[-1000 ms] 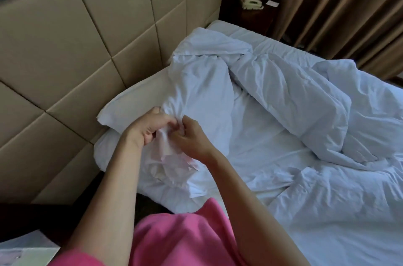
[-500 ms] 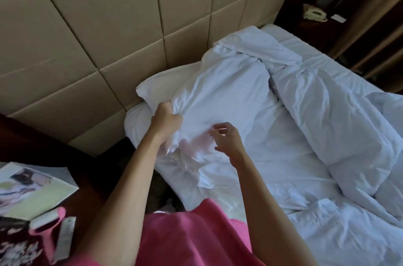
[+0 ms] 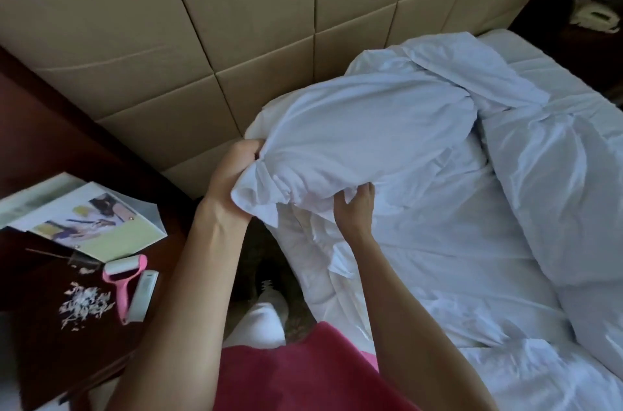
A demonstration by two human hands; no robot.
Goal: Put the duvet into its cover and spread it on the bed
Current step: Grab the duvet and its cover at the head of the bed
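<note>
At the head corner of the bed, by the padded tan headboard (image 3: 236, 23)

Far left: dark wooden bedside table (image 3: 50, 147) carrying a printed paper sheet (image 3: 97, 225), a pink-handled lint roller (image 3: 123, 279), a flat white remote-like bar (image 3: 143, 296) and a scatter of pale shreds (image 3: 84, 304).

Left hand (image 3: 232, 181): fingers curled tight round a gathered corner of the white fabric duvet cover (image 3: 354, 147), bunch lifted clear of the mattress.

Right hand (image 3: 354, 208): just beside the left, fingers hooked up into the underside folds of the same bundle, gripping cloth. Hands close together but not touching, both clamped on fabric.

Bundle runs from the hands up and to the right toward the headboard, long axis slanting away from the person; the held corner is its near end. More white bedding (image 3: 556, 208) trails off right in a crumpled heap across the white sheeted mattress (image 3: 438, 259). Cannot tell duvet from cover in that mass.

Judgement: a corner is being seated. Left hand pins it; the right, nearer the loose length, is better placed to draw cloth along the slant
</note>
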